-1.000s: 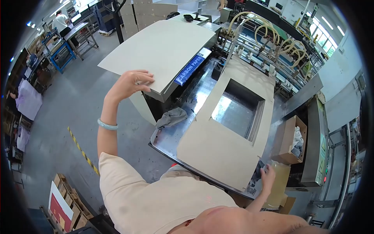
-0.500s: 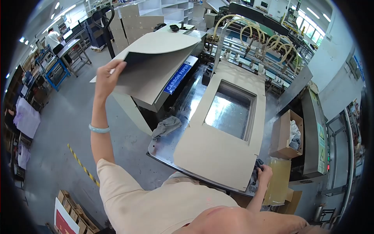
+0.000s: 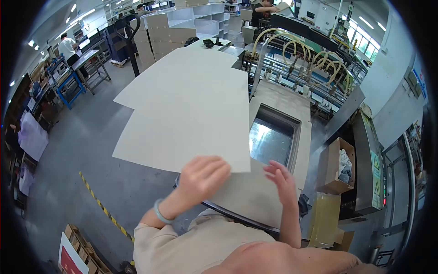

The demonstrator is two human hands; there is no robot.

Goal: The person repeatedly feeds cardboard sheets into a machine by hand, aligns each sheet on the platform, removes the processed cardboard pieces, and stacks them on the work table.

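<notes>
A large beige cardboard sheet spans the middle of the head view, overlapping the left part of a second board. My left hand, wearing a pale bangle, is closed on the sheet's near edge, fingers curled and slightly blurred. My right hand hovers over the second board, right of the sheet's near corner, fingers apart and holding nothing. That second board, with a rectangular window cut in it, lies on the metal machine bed. A dark rag sits beside my right forearm, at the bed's edge.
Behind the boards, the machine carries rods and yellow hoses. A cardboard box with cloths stands at right. A pallet jack handle rises at back left. People work in the background, and wooden pallets lie at lower left.
My left hand has moved down and right, bringing the sheet flat over the stack and part of the windowed board. My right hand has let go of the rag and moved up and left.
</notes>
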